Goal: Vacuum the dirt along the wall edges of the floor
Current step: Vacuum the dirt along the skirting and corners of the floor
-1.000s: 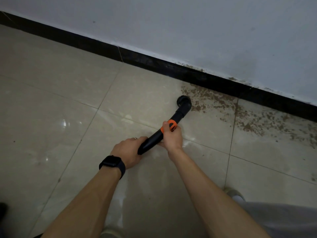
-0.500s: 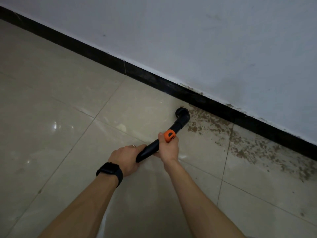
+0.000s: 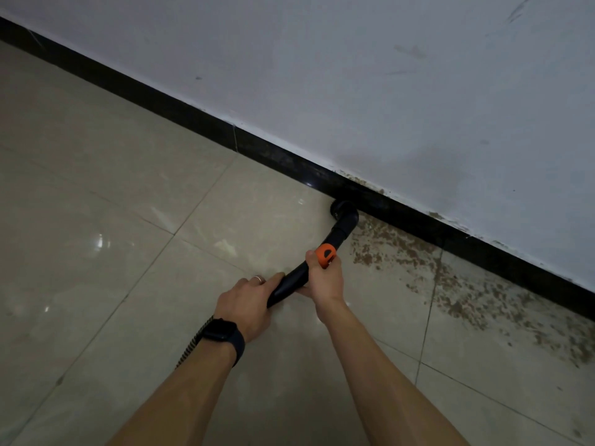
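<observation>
Gripping the black vacuum wand [image 3: 297, 278] with both hands: left hand [image 3: 248, 304] closed round the rear end, right hand [image 3: 323, 280] closed just behind the orange collar [image 3: 325, 255]. Nozzle [image 3: 343, 214] down at the floor's wall edge, touching the black skirting [image 3: 193, 119], brown dirt [image 3: 396, 249] just beside. Probably rigid, light plastic; best held as now.

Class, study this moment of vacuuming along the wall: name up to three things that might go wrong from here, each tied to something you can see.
1. The nozzle sits right against the black baseboard; pushing harder might scuff it.
2. The brown dirt spreads far to the right of the nozzle, so a short pass would likely leave much behind.
3. The left hand and right hand grip the wand close together, which may limit control.
</observation>
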### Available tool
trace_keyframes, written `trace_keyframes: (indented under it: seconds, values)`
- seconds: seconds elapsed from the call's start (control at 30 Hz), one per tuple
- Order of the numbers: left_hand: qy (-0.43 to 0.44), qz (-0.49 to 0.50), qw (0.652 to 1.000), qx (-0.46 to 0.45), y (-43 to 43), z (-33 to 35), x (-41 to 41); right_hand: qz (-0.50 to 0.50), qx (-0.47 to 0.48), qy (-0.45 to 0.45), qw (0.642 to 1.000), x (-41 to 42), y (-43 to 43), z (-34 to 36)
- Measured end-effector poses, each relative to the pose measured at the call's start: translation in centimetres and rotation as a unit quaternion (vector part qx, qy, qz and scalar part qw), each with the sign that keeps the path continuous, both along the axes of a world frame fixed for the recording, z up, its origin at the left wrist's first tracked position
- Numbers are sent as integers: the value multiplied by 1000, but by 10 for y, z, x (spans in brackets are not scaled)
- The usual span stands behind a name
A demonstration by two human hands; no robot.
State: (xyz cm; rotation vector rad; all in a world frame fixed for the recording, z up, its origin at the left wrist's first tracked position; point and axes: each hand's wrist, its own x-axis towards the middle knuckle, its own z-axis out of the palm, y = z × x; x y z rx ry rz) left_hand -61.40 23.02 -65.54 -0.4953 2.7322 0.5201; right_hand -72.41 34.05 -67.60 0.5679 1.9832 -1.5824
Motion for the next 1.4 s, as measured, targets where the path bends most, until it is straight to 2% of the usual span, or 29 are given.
trace_keyframes:
  seconds: [0.53,0.73,0.83,0.9,1.0,1.13,1.23,1.4]
  values:
    - [10,62,996,65,-37,-2,9,61,-23,9,998,-8,-49,1]
    - [-13,55,995,85,-45,7,10,49,-62,-41,996,-10,-53,5]
    - [-59,32,991,115,-41,13,7,59,-35,-33,997,-4,-39,5]
    - [-119,14,981,156,-36,15,4,68,-19,-28,997,7,-24,12]
    - [-259,-19,940,221,-24,13,0,53,1,-26,998,32,7,24]
    - [-410,-85,877,234,0,19,2,-8,22,-34,999,77,45,31]
    - [-448,-117,860,217,18,29,3,-44,31,-32,998,100,63,36]
    - [-473,-135,845,211,33,50,-2,-69,-18,-25,997,106,78,46]
